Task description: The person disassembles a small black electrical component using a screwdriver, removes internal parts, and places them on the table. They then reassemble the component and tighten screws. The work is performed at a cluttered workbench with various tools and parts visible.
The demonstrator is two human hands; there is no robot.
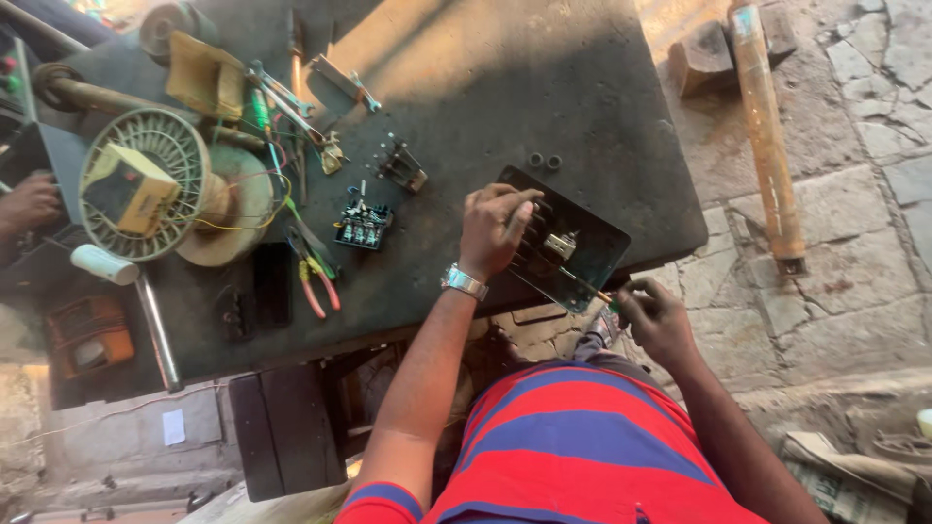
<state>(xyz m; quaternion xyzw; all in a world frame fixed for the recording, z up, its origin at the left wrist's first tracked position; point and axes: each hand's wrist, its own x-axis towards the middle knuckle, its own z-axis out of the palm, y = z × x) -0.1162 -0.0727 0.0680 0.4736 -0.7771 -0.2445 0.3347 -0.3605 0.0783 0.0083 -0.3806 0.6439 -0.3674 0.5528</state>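
My left hand (493, 228) presses down on a dark rectangular metal plate (592, 233) at the near right corner of the black workbench (505, 87). A small metal fitting (560, 245) sits on the plate just right of my fingers. My right hand (655, 315) grips a screwdriver (588, 287) by its handle, off the bench's edge, with the shaft reaching up-left toward the fitting. A watch is on my left wrist.
A black terminal block (363, 226), pliers with red handles (313, 277), a fan-motor guard with a yellow box (146, 184), spanners (282, 97) and a black phone (271, 283) lie on the bench. Another person's hand (29, 202) is at the left edge. A long wooden roller (767, 136) lies on the stone floor.
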